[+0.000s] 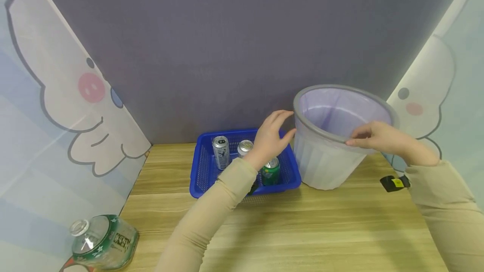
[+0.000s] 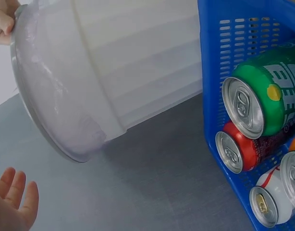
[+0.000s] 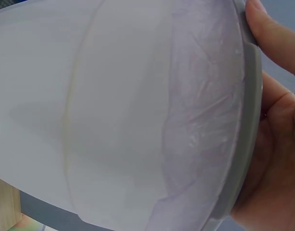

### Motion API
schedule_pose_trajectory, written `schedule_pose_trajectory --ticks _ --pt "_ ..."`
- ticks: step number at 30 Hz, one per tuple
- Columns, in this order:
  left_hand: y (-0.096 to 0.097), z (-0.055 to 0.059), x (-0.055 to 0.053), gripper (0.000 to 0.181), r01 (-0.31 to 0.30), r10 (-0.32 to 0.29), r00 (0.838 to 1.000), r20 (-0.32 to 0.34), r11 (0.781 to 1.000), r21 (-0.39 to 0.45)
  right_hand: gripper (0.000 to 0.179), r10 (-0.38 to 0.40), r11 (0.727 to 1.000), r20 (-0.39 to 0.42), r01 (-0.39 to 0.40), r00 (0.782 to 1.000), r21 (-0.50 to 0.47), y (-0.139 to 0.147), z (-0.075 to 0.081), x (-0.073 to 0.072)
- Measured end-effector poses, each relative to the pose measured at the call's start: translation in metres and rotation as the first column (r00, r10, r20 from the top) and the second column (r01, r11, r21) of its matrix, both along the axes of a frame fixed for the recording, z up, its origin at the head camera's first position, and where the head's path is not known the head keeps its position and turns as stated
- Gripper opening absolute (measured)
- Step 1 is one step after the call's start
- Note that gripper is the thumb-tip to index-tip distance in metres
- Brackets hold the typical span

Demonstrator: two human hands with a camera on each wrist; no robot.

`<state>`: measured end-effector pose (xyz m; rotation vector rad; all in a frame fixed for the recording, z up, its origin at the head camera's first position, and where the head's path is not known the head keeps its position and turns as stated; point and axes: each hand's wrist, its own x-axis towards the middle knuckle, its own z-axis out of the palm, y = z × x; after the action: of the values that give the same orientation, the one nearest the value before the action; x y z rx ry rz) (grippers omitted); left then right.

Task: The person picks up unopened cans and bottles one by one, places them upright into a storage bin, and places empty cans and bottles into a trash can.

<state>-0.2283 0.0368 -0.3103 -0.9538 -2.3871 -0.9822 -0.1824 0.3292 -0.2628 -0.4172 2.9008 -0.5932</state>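
A white trash can (image 1: 321,163) with a grey rim and a thin purple liner bag (image 1: 332,108) stands at the back right of the table. My right hand (image 1: 378,137) holds the can's near right rim, fingers over the inside; the thumb lies along the grey rim (image 3: 251,96) in the right wrist view. Fingers spread apart, my left hand (image 1: 270,137) is raised beside the left rim, fingertips close to it. Under that arm sits a blue basket (image 1: 200,167) holding several drink cans, among them a green can (image 2: 267,91) and a red can (image 2: 239,147).
Also in the basket are a silver can (image 1: 221,152) and a white can (image 2: 272,197). At the table's front left is a large clear plastic bottle (image 1: 106,240) with a green label. A grey wall (image 1: 211,53) rises behind, with cartoon-printed panels (image 1: 45,95) at both sides.
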Motion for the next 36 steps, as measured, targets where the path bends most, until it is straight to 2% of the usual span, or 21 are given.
schedule_pose_trajectory --ticks 11,21,28,33,36 --pt "-0.026 0.0 0.009 0.045 -0.04 0.033 0.998 0.051 0.99 0.133 0.015 0.017 1.0 -0.024 -0.018 1.0 -0.024 0.0 -0.001 0.002" --pt "-0.056 -0.014 0.014 0.044 -0.097 0.079 0.993 0.091 0.972 0.215 0.013 0.02 1.0 -0.05 -0.021 0.999 -0.017 0.002 -0.001 0.003" --pt "-0.081 -0.03 0.02 0.042 -0.157 0.116 0.983 0.146 0.935 0.319 0.013 0.014 0.999 -0.044 -0.015 0.999 -0.031 0.0 -0.004 0.006" --pt "-0.102 -0.042 0.023 0.04 -0.209 0.166 0.975 0.145 0.907 0.364 0.014 0.0 0.999 -0.032 -0.001 0.999 -0.037 -0.001 -0.004 0.008" --pt "-0.114 -0.046 0.025 0.04 -0.241 0.197 0.969 0.15 0.882 0.404 0.014 -0.002 0.999 -0.038 0.001 0.999 -0.034 -0.001 -0.004 0.008"
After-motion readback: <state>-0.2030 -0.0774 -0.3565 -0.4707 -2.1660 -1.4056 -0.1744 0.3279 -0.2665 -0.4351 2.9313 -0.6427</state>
